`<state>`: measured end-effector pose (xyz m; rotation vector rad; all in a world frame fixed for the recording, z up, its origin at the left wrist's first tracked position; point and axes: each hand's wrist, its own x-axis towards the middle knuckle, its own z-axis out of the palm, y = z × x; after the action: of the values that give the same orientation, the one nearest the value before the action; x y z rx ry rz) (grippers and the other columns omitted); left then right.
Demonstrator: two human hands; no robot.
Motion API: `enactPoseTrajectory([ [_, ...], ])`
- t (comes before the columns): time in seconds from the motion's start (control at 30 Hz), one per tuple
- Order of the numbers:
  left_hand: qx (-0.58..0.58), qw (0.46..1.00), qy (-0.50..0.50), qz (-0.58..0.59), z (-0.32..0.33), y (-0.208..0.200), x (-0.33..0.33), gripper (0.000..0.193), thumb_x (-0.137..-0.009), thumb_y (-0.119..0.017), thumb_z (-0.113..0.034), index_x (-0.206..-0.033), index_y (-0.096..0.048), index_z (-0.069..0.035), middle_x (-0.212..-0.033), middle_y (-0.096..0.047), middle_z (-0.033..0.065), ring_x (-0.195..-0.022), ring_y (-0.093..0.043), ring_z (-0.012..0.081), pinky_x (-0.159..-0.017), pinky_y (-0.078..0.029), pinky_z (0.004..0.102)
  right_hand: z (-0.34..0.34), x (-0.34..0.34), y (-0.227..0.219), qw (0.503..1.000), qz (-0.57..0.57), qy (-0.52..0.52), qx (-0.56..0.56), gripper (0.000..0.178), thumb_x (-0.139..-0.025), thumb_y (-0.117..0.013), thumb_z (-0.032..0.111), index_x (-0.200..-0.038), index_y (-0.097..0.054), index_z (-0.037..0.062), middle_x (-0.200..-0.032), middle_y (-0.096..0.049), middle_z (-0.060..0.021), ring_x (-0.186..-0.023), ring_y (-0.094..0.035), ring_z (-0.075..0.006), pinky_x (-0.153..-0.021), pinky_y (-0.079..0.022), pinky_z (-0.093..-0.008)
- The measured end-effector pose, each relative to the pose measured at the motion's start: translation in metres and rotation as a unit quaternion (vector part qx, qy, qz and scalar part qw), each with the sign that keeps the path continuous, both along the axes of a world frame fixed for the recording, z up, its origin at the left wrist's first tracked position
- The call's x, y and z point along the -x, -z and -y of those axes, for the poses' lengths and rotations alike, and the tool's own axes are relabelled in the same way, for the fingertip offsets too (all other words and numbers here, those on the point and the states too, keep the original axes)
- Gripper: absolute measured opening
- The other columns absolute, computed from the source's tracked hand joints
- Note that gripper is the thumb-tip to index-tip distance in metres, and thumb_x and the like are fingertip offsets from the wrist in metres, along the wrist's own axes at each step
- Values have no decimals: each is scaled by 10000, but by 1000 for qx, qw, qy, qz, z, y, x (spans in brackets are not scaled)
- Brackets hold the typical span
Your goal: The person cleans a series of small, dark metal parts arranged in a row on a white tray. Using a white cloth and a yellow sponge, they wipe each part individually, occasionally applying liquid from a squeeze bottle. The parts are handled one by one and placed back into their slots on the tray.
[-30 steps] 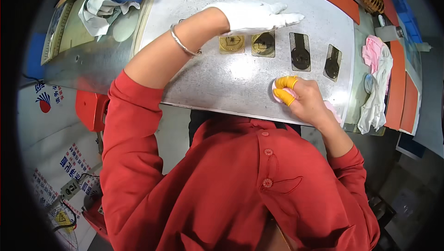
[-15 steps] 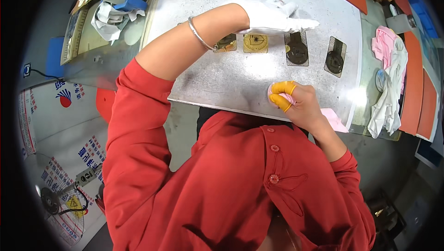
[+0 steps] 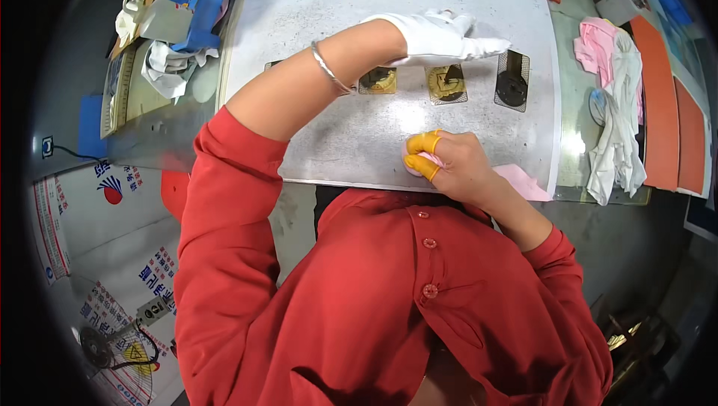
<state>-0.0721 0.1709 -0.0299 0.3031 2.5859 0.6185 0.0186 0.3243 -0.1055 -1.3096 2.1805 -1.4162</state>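
left hand (image 3: 449, 39): gloved, fingers outstretched, upper centre | right hand (image 3: 462, 165): pinching pink cloth (image 3: 428, 156), frame centre; likely soft, light, bunch at fingertips | gold-and-black plate (image 3: 447, 87): upper centre; looks thin, stiff, scratchable, hold by edges

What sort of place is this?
Likely a small workshop or factory workstation: flat rectangular gold-and-black pieces lie on a broad pale-grey worktop, a white fabric glove covers the left hand, and yellow finger covers sit on the right hand.
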Motion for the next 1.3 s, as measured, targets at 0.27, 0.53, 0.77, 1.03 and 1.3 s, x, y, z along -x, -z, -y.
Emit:
enactPoseTrajectory([
  [0.27,-133,991,26,-19,-33,-14,6,774,-748,-450,-665,-1198,-528,-41,-1205,-519,207,-1104,-498,329,-931,-386,383,-1,2,1,999,-43,18,20,103,-767,-641,140,-829,-636,59,-680,-617,-82,-540,-588,-205,-494,-460,-291],
  [0.53,-56,995,30,-79,-47,3,11,551,-838,-455,-501,-1166,-514,-63,-1159,-548,155,-1019,-528,276,-871,-419,349,-2,-2,2,999,-34,8,21,120,-772,-622,197,-832,-611,94,-698,-618,-75,-585,-587,-243,-496,-451,-355],
  [0.77,-48,997,14,-61,-57,14,25,722,-740,-459,-670,-1079,-603,-49,-1108,-584,179,-975,-542,319,-866,-411,380,-3,-3,2,998,-45,15,27,121,-772,-624,204,-827,-614,97,-704,-618,-71,-585,-586,-244,-493,-452,-357],
  [1.03,-88,992,76,-54,-74,-15,20,689,-793,-398,-640,-1074,-605,-46,-1087,-592,178,-978,-539,332,-874,-400,390,-19,-3,-3,999,-5,22,37,113,-765,-645,147,-847,-623,71,-702,-610,-73,-572,-582,-223,-516,-463,-313],
  [1.3,-106,992,52,-35,-93,23,41,955,-727,-372,-747,-1161,-506,93,-1208,-469,299,-1173,-438,355,-993,-316,381,-102,1,-37,852,486,123,150,94,-798,-621,33,-882,-600,-3,-679,-559,-12,-601,-504,-65,-528,-396,-211],
])
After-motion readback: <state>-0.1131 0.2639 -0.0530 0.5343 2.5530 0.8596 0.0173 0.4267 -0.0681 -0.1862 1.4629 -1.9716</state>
